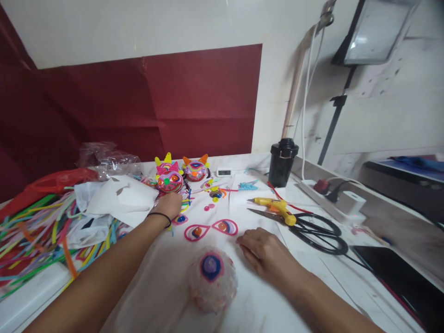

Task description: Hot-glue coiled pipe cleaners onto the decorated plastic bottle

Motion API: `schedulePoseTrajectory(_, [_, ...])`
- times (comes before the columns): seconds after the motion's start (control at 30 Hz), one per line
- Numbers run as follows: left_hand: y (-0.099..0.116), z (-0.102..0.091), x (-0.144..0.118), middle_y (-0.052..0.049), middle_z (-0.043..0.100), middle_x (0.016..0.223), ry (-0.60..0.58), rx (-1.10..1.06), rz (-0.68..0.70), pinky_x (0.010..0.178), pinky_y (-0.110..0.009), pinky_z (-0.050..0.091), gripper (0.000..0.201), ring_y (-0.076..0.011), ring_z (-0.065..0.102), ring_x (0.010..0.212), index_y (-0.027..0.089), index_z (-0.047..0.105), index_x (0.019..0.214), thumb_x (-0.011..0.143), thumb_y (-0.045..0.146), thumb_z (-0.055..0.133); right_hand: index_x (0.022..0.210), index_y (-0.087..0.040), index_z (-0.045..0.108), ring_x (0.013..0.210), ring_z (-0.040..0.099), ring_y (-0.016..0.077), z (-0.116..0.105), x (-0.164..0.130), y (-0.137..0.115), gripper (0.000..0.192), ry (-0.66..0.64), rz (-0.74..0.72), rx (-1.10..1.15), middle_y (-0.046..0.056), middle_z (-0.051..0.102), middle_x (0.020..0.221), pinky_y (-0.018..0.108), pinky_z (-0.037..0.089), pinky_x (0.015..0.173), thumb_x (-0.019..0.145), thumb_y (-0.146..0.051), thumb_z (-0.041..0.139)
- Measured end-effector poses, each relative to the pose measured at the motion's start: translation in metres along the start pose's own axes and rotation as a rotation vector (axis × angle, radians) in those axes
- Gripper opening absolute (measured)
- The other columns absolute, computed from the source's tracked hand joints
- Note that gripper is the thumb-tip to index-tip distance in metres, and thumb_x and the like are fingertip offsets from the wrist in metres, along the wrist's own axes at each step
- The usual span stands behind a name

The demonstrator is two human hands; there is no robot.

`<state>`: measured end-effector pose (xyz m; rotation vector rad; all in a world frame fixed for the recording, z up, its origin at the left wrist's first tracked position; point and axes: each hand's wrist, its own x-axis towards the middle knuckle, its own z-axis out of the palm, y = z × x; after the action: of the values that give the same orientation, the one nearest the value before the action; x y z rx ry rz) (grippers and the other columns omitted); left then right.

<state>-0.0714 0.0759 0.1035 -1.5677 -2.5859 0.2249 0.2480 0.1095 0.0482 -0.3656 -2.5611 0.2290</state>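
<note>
White counter against a red paper backdrop; left hand reaches forward, fingers curled onto the pink round pipe-cleaner mask, grip unclear; right hand rests open, palm down, just right of the pink teardrop pipe-cleaner eye pair lying crosswise between both hands

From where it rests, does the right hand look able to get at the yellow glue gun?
Probably yes. The right hand lies flat on the table, holding nothing, and the glue gun sits just beyond it, beside the black scissors. Only bare tabletop shows between hand and gun, so the way looks free.
</note>
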Motion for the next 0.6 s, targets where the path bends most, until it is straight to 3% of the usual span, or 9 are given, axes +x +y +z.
schedulePoseTrajectory(0.3, [-0.019, -0.03, -0.003, -0.01, 0.066, 0.13, 0.087, -0.112, -0.018, 0.09, -0.047, 0.06, 0.033, -0.0263, 0.069, 0.108, 0.018, 0.062, 0.13, 0.102, 0.034, 0.067, 0.096, -0.015, 0.075, 0.077, 0.072, 0.0251, -0.001, 0.001, 0.003, 0.026, -0.034, 0.039, -0.014, 0.009, 0.077, 0.083, 0.034, 0.051, 0.071, 0.093, -0.005, 0.052])
schedulePoseTrajectory(0.47, [-0.035, -0.033, -0.01, -0.01, 0.066, 0.13, 0.001, -0.103, 0.02, 0.09, -0.047, 0.06, 0.033, -0.0262, 0.069, 0.108, 0.018, 0.063, 0.13, 0.102, 0.034, 0.067, 0.097, -0.016, 0.075, 0.078, 0.072, 0.0251, -0.002, 0.0, 0.003, 0.026, -0.048, 0.041, -0.01, 0.009, 0.077, 0.084, 0.034, 0.051, 0.071, 0.095, -0.006, 0.051])
schedulePoseTrajectory(0.6, [-0.035, -0.027, -0.011, -0.01, 0.066, 0.13, -0.078, -0.039, 0.03, 0.09, -0.046, 0.06, 0.032, -0.0259, 0.069, 0.108, 0.018, 0.063, 0.13, 0.102, 0.034, 0.067, 0.096, -0.016, 0.074, 0.078, 0.072, 0.0255, -0.001, 0.0, 0.003, 0.026, -0.042, 0.034, -0.011, 0.01, 0.077, 0.084, 0.034, 0.05, 0.071, 0.094, -0.006, 0.05])
